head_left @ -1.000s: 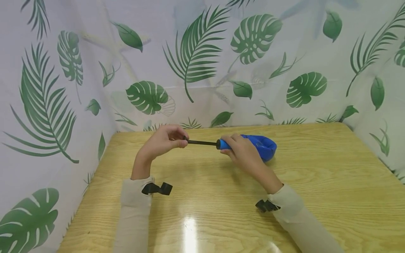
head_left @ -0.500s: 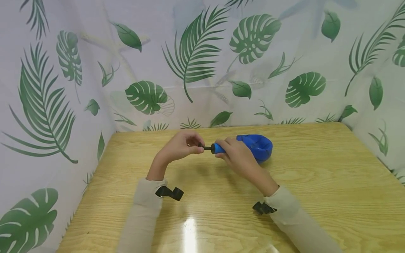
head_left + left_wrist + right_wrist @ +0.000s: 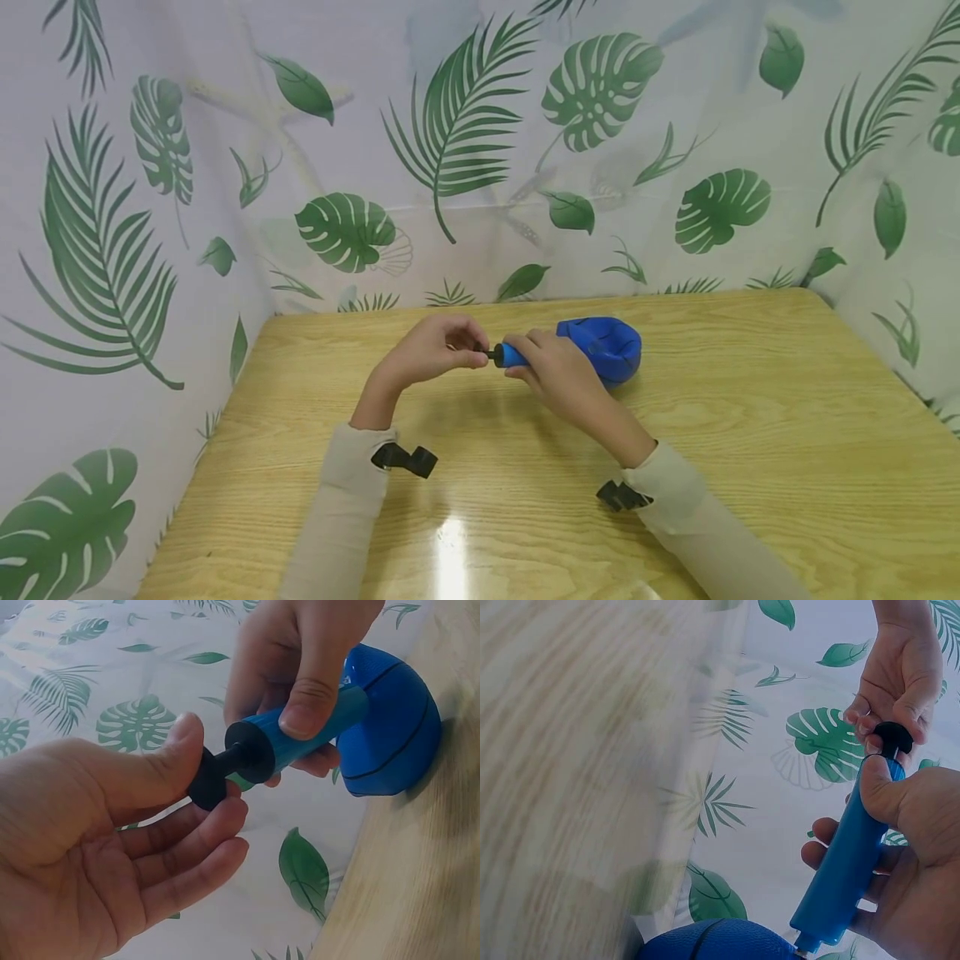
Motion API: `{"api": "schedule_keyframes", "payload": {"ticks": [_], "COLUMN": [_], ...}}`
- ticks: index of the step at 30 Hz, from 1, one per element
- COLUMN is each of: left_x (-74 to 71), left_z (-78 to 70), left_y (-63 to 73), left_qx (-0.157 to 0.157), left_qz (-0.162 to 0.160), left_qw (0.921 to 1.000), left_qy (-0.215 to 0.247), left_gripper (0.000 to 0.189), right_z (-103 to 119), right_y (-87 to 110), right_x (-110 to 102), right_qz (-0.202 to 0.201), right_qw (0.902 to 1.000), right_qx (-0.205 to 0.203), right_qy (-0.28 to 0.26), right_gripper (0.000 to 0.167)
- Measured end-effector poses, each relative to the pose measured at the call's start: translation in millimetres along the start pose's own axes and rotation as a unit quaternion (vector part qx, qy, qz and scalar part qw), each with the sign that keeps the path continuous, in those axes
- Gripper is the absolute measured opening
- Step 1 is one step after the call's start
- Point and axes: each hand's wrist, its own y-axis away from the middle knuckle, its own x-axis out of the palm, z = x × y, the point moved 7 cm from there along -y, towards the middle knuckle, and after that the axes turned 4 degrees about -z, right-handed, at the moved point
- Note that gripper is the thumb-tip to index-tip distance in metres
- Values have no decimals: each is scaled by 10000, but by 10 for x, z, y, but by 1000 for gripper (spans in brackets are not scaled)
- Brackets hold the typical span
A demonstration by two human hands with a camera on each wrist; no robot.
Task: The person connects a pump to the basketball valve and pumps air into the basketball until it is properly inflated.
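A blue hand pump (image 3: 844,866) with a black plunger handle (image 3: 207,780) joins end-on to a partly collapsed blue ball (image 3: 609,350) with dark seam lines. My right hand (image 3: 562,367) grips the pump's barrel, thumb along its top near the plunger end. With thumb and fingers my left hand (image 3: 435,354) pinches the plunger handle. Only a short stretch of the black rod shows between handle and barrel. In the right wrist view a thin metal tip shows where the pump meets the ball. In the head view the right hand hides most of the barrel.
A wood-grain table (image 3: 487,500) lies under both hands. Behind it and along the sides hang white sheets (image 3: 480,267) printed with green leaves. Black straps (image 3: 405,458) with small mounts sit on both sleeve cuffs.
My left hand has moved right toward the right hand, pushing the long black rod almost fully into the barrel. The right hand and the ball have shifted slightly left.
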Motion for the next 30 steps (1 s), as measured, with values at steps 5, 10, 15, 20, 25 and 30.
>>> {"api": "schedule_keyframes", "payload": {"ticks": [5,10,15,20,25,30], "left_x": [-58,-173,-410,-603,-633,-542], "left_z": [-7,-29,-36,-47,-55,-56], "left_y": [28,70,192,297,317,276], "left_qx": [-115,-109,-150,-128,-70,-79], "left_qz": [-1,-116,-383,-540,-549,-511], "left_qw": [9999,9999,9992,9985,9984,9986], "left_qy": [67,35,13,32,92,98], "left_gripper": [13,14,13,14,13,11], "right_z": [-7,-105,-245,-312,-287,-235], "right_y": [-12,-37,-45,-49,-55,-41], "right_x": [6,-36,-90,-119,-107,-77], "right_qz": [54,-12,-38,18,70,23], "right_qw": [10000,9999,9996,9991,9991,9994], "right_qx": [15,123,273,406,380,292], "right_qy": [-76,-73,-40,-115,-150,-164], "right_gripper": [37,37,39,41,40,38]}}
